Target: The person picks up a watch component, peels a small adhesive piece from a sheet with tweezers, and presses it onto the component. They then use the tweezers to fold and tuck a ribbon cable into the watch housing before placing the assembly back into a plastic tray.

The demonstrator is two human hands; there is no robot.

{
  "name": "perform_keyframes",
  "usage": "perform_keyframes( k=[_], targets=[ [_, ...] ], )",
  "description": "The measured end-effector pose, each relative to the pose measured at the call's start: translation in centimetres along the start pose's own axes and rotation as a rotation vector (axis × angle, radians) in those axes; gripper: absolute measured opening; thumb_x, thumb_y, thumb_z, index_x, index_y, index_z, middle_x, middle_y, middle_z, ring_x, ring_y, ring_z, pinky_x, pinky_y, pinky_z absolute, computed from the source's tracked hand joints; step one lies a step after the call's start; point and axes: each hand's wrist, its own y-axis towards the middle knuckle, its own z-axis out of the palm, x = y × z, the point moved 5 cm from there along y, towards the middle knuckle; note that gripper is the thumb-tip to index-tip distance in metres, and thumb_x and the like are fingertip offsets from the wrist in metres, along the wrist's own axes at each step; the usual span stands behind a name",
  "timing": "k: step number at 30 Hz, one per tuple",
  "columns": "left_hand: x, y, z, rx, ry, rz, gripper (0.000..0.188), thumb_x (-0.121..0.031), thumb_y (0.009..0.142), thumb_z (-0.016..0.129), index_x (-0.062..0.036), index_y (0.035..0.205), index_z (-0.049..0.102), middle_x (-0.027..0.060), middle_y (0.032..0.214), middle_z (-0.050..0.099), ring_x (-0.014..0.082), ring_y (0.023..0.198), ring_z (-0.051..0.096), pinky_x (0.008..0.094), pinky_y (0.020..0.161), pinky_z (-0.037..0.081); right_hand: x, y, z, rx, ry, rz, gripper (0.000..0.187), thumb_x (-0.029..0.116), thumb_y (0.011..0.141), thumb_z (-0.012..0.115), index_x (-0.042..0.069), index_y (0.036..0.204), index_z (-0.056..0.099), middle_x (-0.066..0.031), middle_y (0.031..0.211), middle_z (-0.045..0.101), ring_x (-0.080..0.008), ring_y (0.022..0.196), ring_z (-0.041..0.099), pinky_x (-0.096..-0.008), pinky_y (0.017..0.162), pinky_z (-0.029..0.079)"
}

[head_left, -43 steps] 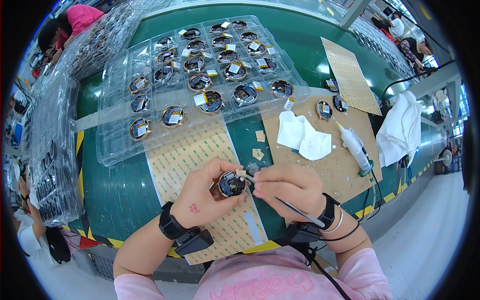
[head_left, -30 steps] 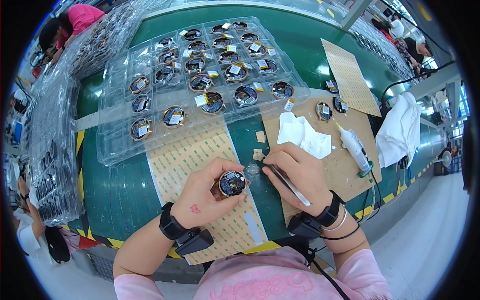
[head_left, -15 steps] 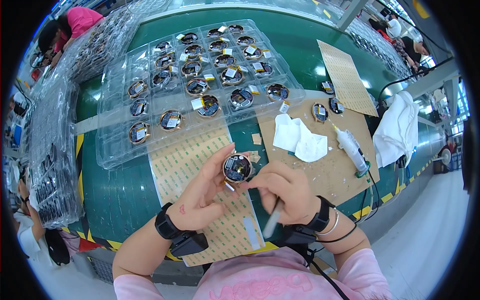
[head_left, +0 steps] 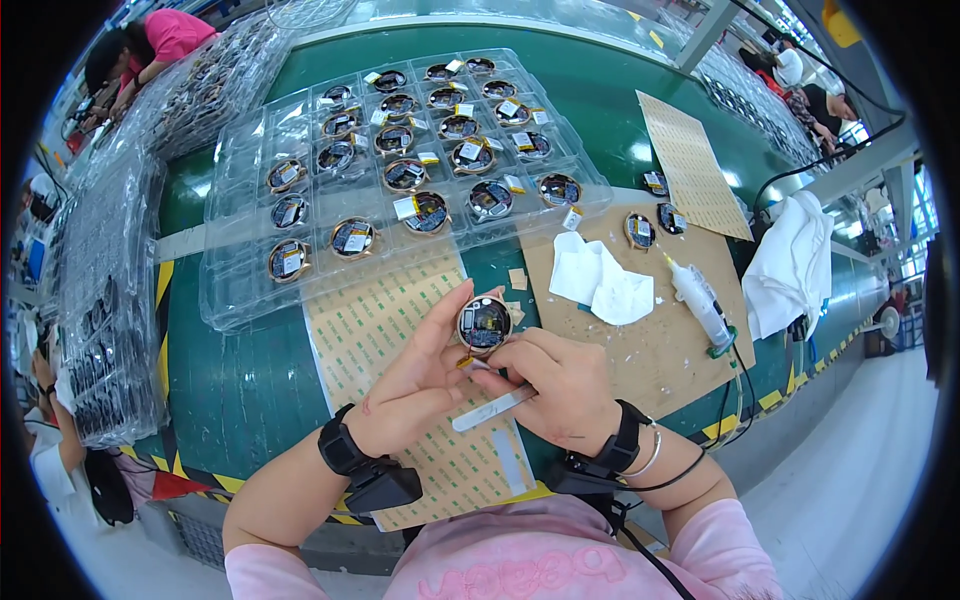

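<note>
My left hand [head_left: 412, 378] holds a round smartwatch case [head_left: 484, 324] by its edge, its circuit board facing up. A small battery [head_left: 472, 364] hangs from the near side of the case, by the fingers of both hands. My right hand [head_left: 568, 388] is closed around a flat, silver-grey metal tool [head_left: 492, 409], perhaps tweezers; its wide end points left and its working tip is hidden. The right fingertips meet the near right edge of the case. Under my hands lies a tan sheet of printed adhesive pieces [head_left: 375, 330].
A clear plastic tray [head_left: 235, 290] with several watch cases stands beyond my hands. At right, a brown board [head_left: 640, 360] carries white wipes [head_left: 615, 290], a glue syringe [head_left: 700, 300] and loose watch parts [head_left: 640, 230]. White cloth [head_left: 790, 265] lies beside it. Stacked trays [head_left: 110, 230] line the left.
My right hand has moved in against the case, and its tool has swung from pointing down to pointing left. The case has shifted slightly right and up in the picture.
</note>
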Motion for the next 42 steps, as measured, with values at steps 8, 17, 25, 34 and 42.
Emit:
perform_keyframes(
  k=[8, 17, 25, 34, 42],
  targets=[
    [0.0, -0.1, -0.7, -0.045, 0.15, 0.019, 0.066, 0.003, 0.09, 0.046, -0.0058, 0.149, 0.018, 0.0164, 0.15, 0.029, 0.0242, 0.132, 0.041, 0.039, 0.108, 0.035, 0.5, -0.1, -0.6, 0.009, 0.26, 0.073, 0.015, 0.002, 0.073, 0.073, 0.008, 0.082, 0.062, -0.004, 0.075, 0.062, -0.0138, 0.051, 0.056, -0.0279, 0.043, 0.042],
    [0.7, -0.3, -0.7, 0.012, 0.136, -0.019, 0.063, 0.01, 0.09, 0.042, -0.0068, 0.148, 0.023, 0.0074, 0.136, 0.043, 0.0163, 0.121, 0.049, 0.0308, 0.098, 0.042, 0.2, 0.3, -0.8, 0.059, 0.388, -0.078, 0.023, 0.003, 0.075, 0.074, 0.007, 0.096, 0.065, -0.0061, 0.081, 0.063, -0.0117, 0.058, 0.058, -0.0248, 0.048, 0.043],
    [0.7, -0.2, -0.6, -0.014, 0.301, 0.072, 0.061, 0.013, 0.089, 0.04, -0.0061, 0.145, 0.027, 0.0068, 0.133, 0.045, 0.0135, 0.117, 0.051, 0.0293, 0.094, 0.044, -0.3, 0.0, -0.8, 0.014, 0.286, -0.066, 0.02, 0.007, 0.078, 0.075, 0.006, 0.096, 0.065, -0.0089, 0.083, 0.064, -0.0193, 0.06, 0.061, -0.0265, 0.05, 0.045],
    [0.9, -0.4, -0.7, 0.005, 0.326, 0.034, 0.051, 0.012, 0.09, 0.042, -0.0043, 0.139, 0.039, 0.0065, 0.124, 0.053, 0.0097, 0.099, 0.054, 0.0257, 0.083, 0.047, -0.8, 0.7, -1.9, 0.006, 0.216, -0.026, 0.014, 0.003, 0.079, 0.073, 0.004, 0.09, 0.065, -0.0084, 0.074, 0.063, -0.0187, 0.058, 0.061, -0.0279, 0.05, 0.046],
    [0.3, -0.7, -0.6, -0.115, 0.354, -0.041, 0.042, 0.006, 0.093, 0.045, -0.0033, 0.134, 0.047, 0.0043, 0.109, 0.06, 0.0075, 0.086, 0.057, 0.0233, 0.075, 0.048, -1.3, 0.0, -1.6, 0.042, 0.329, 0.127, 0.012, 0.002, 0.077, 0.074, 0.003, 0.087, 0.066, -0.0079, 0.074, 0.064, -0.0153, 0.058, 0.063, -0.0253, 0.053, 0.048]
  ],
)
